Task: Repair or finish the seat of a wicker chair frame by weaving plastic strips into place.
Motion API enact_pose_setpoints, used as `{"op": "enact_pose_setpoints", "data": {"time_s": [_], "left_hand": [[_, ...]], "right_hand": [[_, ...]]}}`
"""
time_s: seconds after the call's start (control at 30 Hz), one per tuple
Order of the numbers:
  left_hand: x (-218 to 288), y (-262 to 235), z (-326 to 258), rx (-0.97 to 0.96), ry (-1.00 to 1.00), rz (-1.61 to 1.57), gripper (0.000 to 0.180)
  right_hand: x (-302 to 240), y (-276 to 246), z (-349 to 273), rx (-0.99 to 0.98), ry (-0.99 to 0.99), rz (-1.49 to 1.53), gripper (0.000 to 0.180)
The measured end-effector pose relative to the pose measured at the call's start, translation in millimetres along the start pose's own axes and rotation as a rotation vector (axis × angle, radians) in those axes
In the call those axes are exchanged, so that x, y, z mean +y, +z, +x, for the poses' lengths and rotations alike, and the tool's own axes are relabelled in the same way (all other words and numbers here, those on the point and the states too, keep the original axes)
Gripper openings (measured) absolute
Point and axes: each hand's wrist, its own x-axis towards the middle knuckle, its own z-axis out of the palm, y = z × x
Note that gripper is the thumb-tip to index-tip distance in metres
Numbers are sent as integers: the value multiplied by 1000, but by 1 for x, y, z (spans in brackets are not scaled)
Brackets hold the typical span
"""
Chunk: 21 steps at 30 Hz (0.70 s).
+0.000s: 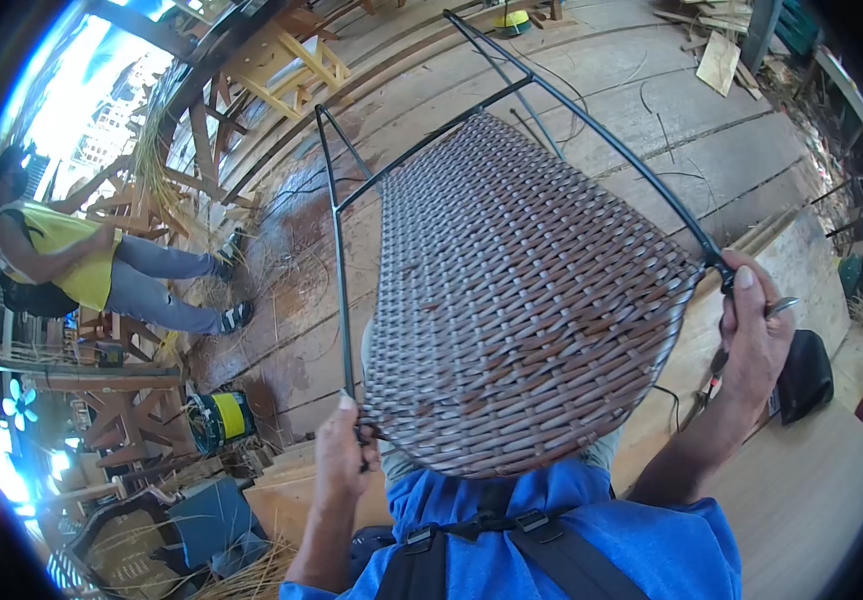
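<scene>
Two hands on this: left hand (343,455) wrapped round the black metal frame (336,260) low down, right hand (757,335) closed on its far rail. Woven wicker panel (521,300), held up over the lap, looks light, stiff-ish; grab rails, not weave.

The woven panel (521,300) sits inside a metal frame (336,230), held up in front of the person between both hands. The left hand (343,455) grips the frame's near left corner; the right hand (756,335) grips the near right corner, with what may be a small tool (783,306) sticking out behind its fingers. Beneath lies the plank floor (651,110). Far left, another person (91,265) sits beside wooden chair frames (281,65). A pouch (803,375) lies on a board right of the right hand.
</scene>
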Motion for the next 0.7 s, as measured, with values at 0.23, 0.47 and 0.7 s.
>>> {"op": "enact_pose_setpoints", "data": {"time_s": [0.23, 0.47, 0.7], "left_hand": [[-87, 7, -7, -169, 303, 252, 52], [-129, 4, 24, -532, -231, -253, 41], [-213, 27, 98, -1066, -266, -288, 33]], "right_hand": [[-87, 20, -40, -32, -443, -164, 25], [-160, 126, -88, -346, -847, -310, 33], [-144, 207, -117, -726, -804, -284, 40]]}}
